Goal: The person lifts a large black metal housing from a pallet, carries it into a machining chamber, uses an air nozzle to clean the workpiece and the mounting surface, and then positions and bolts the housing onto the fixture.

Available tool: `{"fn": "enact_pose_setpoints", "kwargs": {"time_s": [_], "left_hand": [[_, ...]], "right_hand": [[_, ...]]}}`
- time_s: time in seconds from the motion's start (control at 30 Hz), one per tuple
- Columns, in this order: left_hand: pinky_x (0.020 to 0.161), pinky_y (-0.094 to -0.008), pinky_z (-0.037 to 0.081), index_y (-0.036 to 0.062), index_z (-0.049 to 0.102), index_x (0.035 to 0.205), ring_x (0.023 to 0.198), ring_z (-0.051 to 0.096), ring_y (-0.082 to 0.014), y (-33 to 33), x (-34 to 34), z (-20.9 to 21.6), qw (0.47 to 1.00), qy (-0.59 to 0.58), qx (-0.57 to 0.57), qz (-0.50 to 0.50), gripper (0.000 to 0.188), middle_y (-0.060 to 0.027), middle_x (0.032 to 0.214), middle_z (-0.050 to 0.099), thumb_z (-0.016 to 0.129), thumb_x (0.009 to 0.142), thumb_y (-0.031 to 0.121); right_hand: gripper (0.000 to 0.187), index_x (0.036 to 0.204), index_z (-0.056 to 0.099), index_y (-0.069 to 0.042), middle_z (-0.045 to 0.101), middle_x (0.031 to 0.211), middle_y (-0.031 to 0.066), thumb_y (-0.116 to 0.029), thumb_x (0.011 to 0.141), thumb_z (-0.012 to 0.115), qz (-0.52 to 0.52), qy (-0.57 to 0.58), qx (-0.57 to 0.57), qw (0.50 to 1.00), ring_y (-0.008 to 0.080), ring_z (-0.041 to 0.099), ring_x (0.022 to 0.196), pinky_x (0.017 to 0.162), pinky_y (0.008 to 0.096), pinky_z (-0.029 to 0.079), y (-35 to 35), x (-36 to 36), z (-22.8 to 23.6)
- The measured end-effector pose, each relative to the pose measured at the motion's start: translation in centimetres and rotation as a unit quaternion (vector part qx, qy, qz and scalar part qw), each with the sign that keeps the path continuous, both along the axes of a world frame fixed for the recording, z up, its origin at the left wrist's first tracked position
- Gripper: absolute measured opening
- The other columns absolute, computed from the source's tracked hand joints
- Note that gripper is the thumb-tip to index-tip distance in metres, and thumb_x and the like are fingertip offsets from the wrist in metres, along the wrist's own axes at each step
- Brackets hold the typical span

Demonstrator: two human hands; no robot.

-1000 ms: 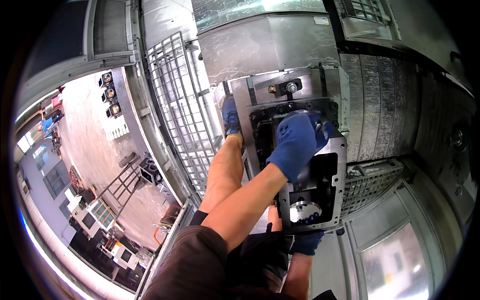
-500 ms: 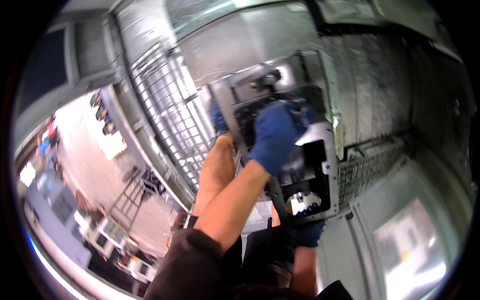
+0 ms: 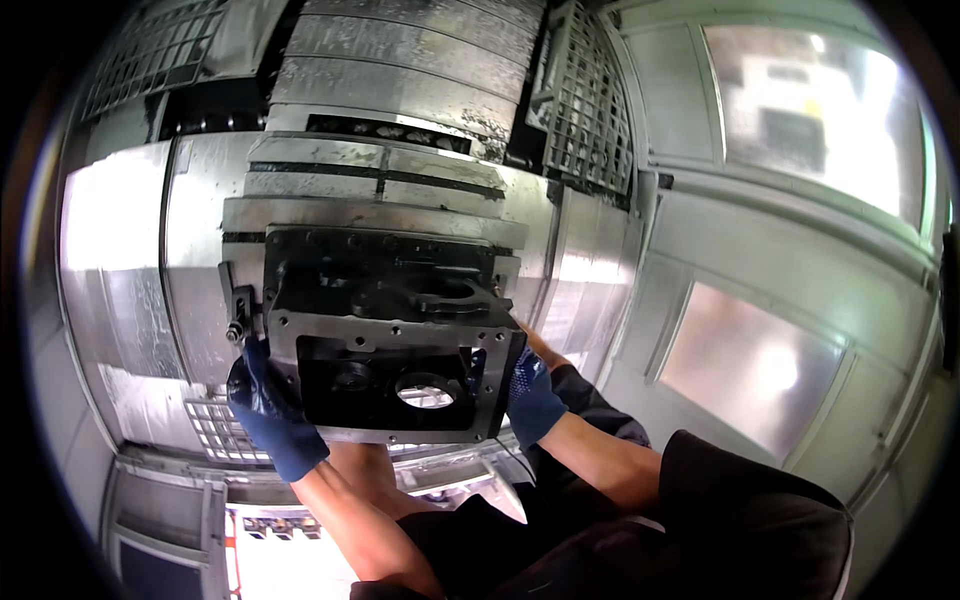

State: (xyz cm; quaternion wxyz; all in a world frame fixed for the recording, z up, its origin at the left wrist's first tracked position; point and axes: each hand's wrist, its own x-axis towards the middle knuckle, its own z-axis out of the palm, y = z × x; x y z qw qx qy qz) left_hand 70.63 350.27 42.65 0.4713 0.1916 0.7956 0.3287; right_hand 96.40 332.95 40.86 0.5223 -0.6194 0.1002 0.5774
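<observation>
A dark metal housing sits before me, boxlike, with a flat bolt-holed flange framing a large opening. A round hole shows through inside it, and another round opening is in its far face. My left hand, in a blue glove, grips the housing's left side low on the flange. On the opposite side my right hand, also blue-gloved, is closed against the right wall; some of its fingers are hidden. Beside the housing at the left stands a small dark bracket with a bolt.
Beyond the housing lies a slotted metal table, with ribbed covers behind it. Metal gratings flank them. Pale panels with a window rise at the right. Bare skin and dark cloth show below the housing.
My view has swung round. My left hand has gone from over the housing's upper part to its left side. The right hand remains at the housing's edge.
</observation>
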Motion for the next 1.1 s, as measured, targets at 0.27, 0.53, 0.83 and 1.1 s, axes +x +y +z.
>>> {"fn": "enact_pose_setpoints", "kwargs": {"time_s": [0.27, 0.53, 0.83, 1.1], "left_hand": [[0.044, -0.0243, 0.022, 0.0124, 0.048, 0.058, 0.045, 0.03, -0.005, 0.4, 1.1, 1.6, 0.999, 0.026, -0.029, -0.007, 0.042, 0.0051, 0.051, 0.036, 0.058, 0.089, 0.038], [0.046, -0.0244, 0.024, 0.011, 0.049, 0.059, 0.048, 0.031, -0.006, 0.3, 0.6, 1.3, 0.995, 0.05, -0.037, -0.073, 0.043, 0.0054, 0.052, 0.035, 0.057, 0.089, 0.04], [0.053, -0.0258, 0.034, 0.006, 0.059, 0.075, 0.056, 0.039, -0.0093, -0.8, -1.0, -0.2, 0.995, 0.042, 0.036, -0.082, 0.033, 0.0015, 0.06, 0.041, 0.054, 0.093, 0.032], [0.052, -0.0233, 0.028, 0.0107, 0.053, 0.064, 0.053, 0.034, -0.0066, -1.1, 0.3, 0.2, 0.995, 0.034, 0.071, -0.055, 0.034, 0.0049, 0.057, 0.036, 0.059, 0.091, 0.031]], "right_hand": [[0.026, 0.117, 0.055, -0.008, 0.061, 0.105, 0.0038, -0.018, 0.098, 0.039, -0.056, 0.078, 0.051, 0.994, 0.0139, 0.059, 0.096, 0.078, 0.0248, 0.05, -0.8, -1.1, 0.4], [0.029, 0.119, 0.055, -0.008, 0.061, 0.111, 0.0019, -0.021, 0.099, 0.039, -0.122, 0.078, 0.016, 0.989, 0.0096, 0.057, 0.097, 0.08, 0.0239, 0.047, -0.4, -1.7, 0.2], [0.039, 0.121, 0.053, -0.005, 0.061, 0.111, 0.0077, -0.031, 0.101, 0.033, -0.035, -0.026, -0.086, 0.995, 0.0145, 0.055, 0.102, 0.084, 0.0272, 0.044, 3.1, -2.2, 2.0], [0.049, 0.128, 0.035, 0.0, 0.053, 0.118, 0.0227, -0.027, 0.092, 0.05, 0.185, -0.145, -0.16, 0.959, 0.0305, 0.053, 0.11, 0.094, 0.0348, 0.039, -2.2, -2.7, -1.7]]}}
